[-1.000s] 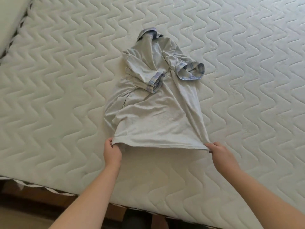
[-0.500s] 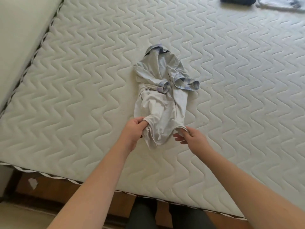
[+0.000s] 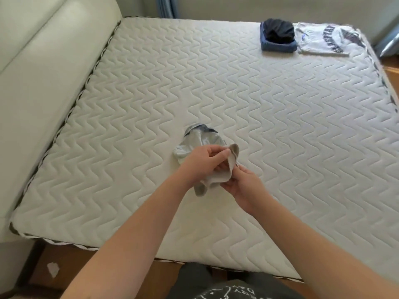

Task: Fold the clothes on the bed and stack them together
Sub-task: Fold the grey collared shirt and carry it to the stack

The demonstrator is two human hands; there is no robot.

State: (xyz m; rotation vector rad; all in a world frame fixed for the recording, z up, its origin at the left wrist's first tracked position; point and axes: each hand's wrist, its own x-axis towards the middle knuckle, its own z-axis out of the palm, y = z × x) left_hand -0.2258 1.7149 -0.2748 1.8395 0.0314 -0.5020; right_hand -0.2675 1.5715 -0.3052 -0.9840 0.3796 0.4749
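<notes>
1. The left hand point(image 3: 203, 160) pinches the near hem of the grey shirt point(image 3: 199, 140), fingers and thumb curled on the cloth, with the hem's edge rising just past its fingertips.
2. The right hand point(image 3: 244, 184) grips the same bunched hem from the other side, palm turned up, fingers curled under the cloth.
3. The two hands are close together, touching or nearly so, with the gathered hem between them, raised off the mattress point(image 3: 280, 117).
4. A fold of the hem hangs down below the left wrist.
5. The rest of the shirt lies crumpled on the mattress just beyond the hands, in the near middle of the bed; its collar, with a blue check trim, points away from the person.
6. Most of the shirt's body is hidden behind the left hand, so how it is folded cannot be told.
7. At the far right corner of the mattress lies a flat white T-shirt point(image 3: 319, 39) with a dark curved print.
8. Just left of it, touching or nearly touching, sits a folded blue garment point(image 3: 278, 47) with a dark garment point(image 3: 279, 32) bundled on top.
9. These three pieces are well apart from the grey shirt.
10. A pale padded headboard point(image 3: 43, 72) runs along the left side of the mattress.
11. A small white scrap point(image 3: 53, 269) lies on the floor at the near left.
</notes>
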